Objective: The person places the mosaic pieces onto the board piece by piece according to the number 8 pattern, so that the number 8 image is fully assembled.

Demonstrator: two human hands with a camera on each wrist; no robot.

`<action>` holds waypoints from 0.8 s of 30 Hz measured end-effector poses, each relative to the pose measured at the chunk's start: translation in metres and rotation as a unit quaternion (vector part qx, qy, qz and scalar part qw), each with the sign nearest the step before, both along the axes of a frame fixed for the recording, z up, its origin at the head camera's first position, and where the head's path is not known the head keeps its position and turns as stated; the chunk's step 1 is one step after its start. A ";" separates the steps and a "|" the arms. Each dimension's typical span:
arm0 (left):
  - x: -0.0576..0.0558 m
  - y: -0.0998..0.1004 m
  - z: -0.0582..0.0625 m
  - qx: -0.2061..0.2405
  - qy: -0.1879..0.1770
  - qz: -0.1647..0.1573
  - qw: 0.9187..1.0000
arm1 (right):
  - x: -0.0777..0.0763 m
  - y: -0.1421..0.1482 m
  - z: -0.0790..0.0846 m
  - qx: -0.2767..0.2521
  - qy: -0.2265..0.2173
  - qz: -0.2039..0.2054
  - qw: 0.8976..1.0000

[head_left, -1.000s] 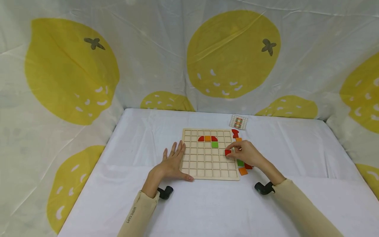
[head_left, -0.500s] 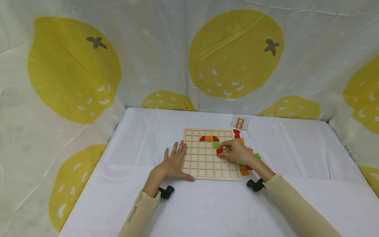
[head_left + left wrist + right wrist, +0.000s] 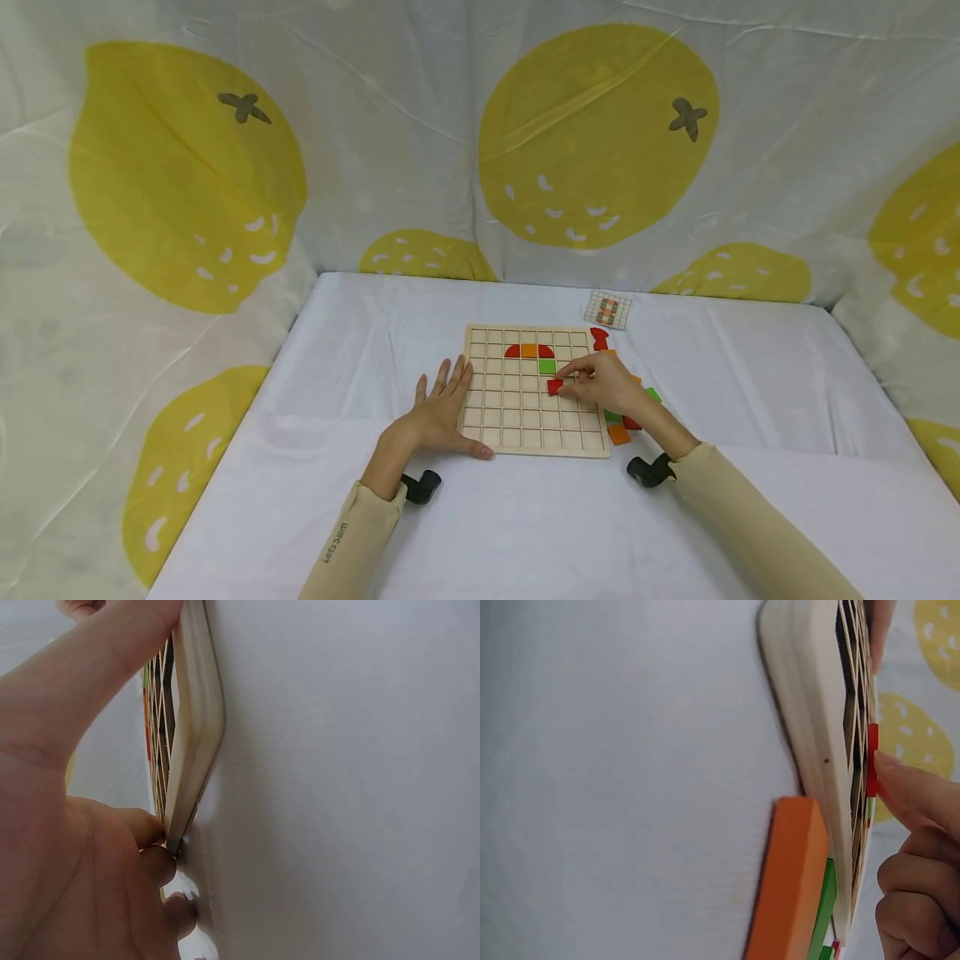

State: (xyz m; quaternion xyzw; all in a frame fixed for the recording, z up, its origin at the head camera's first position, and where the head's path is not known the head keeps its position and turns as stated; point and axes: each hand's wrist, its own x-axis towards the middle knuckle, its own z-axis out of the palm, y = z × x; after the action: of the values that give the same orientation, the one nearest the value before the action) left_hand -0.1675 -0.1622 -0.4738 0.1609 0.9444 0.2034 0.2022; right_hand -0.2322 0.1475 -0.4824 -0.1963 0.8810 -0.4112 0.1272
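Observation:
My left hand [image 3: 433, 419] lies with fingers spread along the left edge of a wooden grid board [image 3: 510, 421]; its thumb reaches the board's front edge. At the middle right of the board, my right hand [image 3: 606, 385] holds a small red square tile [image 3: 554, 387] at the tips of thumb and index finger. In the right wrist view, that red tile [image 3: 872, 761] sits at the board's top surface with a fingertip against it. Farther back in the grid lie a red rounded piece [image 3: 513, 352], an orange square [image 3: 529, 351], another red rounded piece [image 3: 546, 352] and a green square [image 3: 547, 367].
Loose tiles line the board's right side, among them an orange tile [image 3: 619, 434], a green tile [image 3: 654, 394] and red curved pieces [image 3: 599, 337]. A small pattern card [image 3: 608, 309] lies behind the board. White cloth [image 3: 525, 525] covers the table; a lemon-print curtain [image 3: 405, 167] surrounds it.
My right hand has carried the red tile leftward from the board's right edge to below the green square. In the last half second its fingertips shifted slightly, showing more tile. My left hand stays put.

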 end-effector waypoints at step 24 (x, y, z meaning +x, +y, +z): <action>0.001 0.000 -0.001 0.004 0.002 0.001 1.000 | -0.004 -0.003 -0.005 -0.022 -0.010 -0.015 1.000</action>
State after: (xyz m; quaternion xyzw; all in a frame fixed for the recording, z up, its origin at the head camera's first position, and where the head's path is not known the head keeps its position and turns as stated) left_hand -0.1667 -0.1622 -0.4744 0.1611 0.9442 0.2066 0.1995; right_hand -0.2360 0.1448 -0.4873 -0.1814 0.8734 -0.4342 0.1251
